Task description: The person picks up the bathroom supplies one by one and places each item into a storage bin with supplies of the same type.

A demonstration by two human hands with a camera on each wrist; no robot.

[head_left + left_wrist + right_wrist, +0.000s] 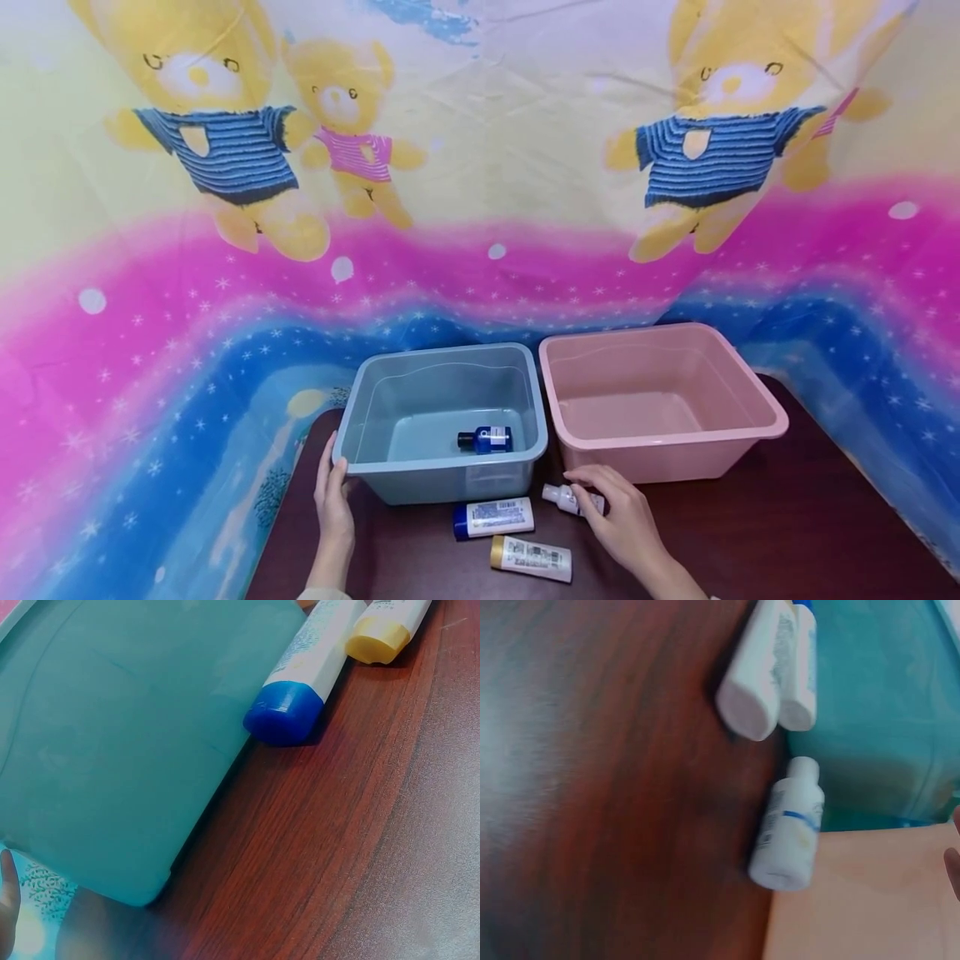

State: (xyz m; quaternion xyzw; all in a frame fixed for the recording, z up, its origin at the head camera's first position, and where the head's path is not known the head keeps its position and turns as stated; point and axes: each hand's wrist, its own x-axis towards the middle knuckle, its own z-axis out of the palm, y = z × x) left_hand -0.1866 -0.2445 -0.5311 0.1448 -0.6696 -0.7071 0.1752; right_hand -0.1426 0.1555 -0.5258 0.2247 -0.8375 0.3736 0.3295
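Observation:
My left hand [335,500] is at the near left corner of a blue-green plastic basin [442,481], thumb at the rim and fingers straight along the outer side. A dark blue bottle [493,439] with a black cap lies inside this basin. Over a small white bottle [570,498] lying on the table is my right hand [618,517], its fingers loosely bent. In the right wrist view, the fingertips [952,870] show at the edge, apart from that small bottle [789,832]. Nearby lie a blue-capped white bottle [498,518] and a gold-capped white bottle [536,558].
A pink basin [660,458] stands at the right, close beside the blue-green one; its inside shows bare. Both are on a dark reddish-brown table [795,533]. Behind the table hangs a cloth [480,275] printed with bears.

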